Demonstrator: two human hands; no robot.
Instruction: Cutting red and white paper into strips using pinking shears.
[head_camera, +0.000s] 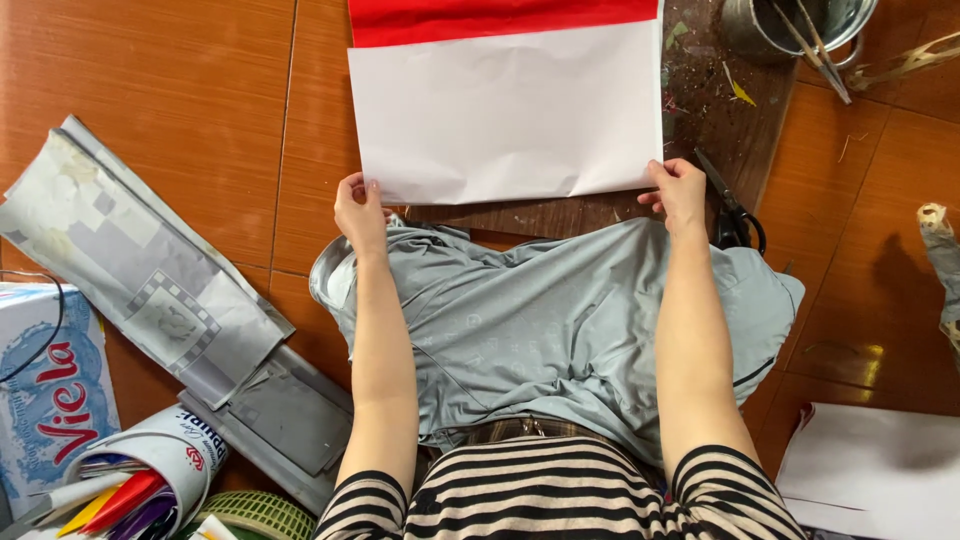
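A big sheet of paper (505, 110), white with a red strip showing at the far edge, lies on a dark wooden board (725, 130) on the floor. The left hand (360, 212) pinches its near left corner. The right hand (678, 192) pinches its near right corner. A folded newspaper (140, 270) lies well to the left. A metal pot (790, 25) stands at the far right. Black scissors (732, 210) lie just beside the right hand. A cup of coloured pencils (140, 480) sits near the left.
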